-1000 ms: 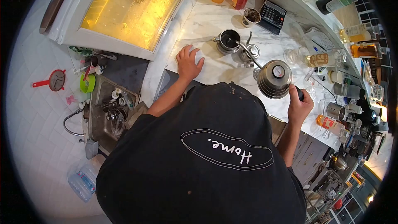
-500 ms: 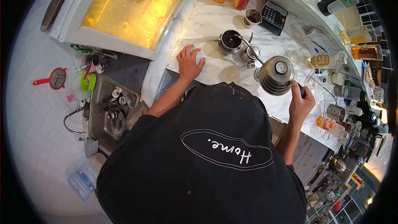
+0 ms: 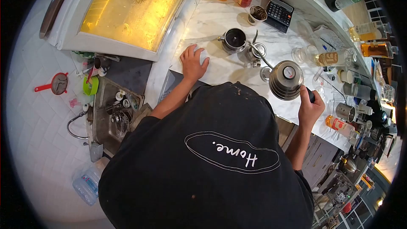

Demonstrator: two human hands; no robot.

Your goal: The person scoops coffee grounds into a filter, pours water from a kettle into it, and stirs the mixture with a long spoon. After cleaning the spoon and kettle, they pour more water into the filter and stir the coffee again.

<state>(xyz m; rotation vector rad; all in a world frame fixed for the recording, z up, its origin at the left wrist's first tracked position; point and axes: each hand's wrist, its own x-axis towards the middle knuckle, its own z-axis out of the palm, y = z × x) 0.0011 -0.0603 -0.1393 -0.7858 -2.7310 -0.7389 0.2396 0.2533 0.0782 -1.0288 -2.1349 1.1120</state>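
One gooseneck kettle (image 3: 286,81), clasped by its dark handle (image 3: 312,96) in the right hand (image 3: 310,109), body just left of the knuckles, spout (image 3: 266,61) pointing leftward! Ahead, between the hands, sits a steel pitcher (image 3: 234,39), nearer the left hand (image 3: 194,64), palm-down, fingers spread on the marble counter (image 3: 205,21); calculator (image 3: 279,13) farther ahead.

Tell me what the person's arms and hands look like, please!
The left hand and right hand are bare, with no gloves or watch showing. The forearms come out of short black sleeves. The black shirt has white "Home." lettering inside a thin oval.
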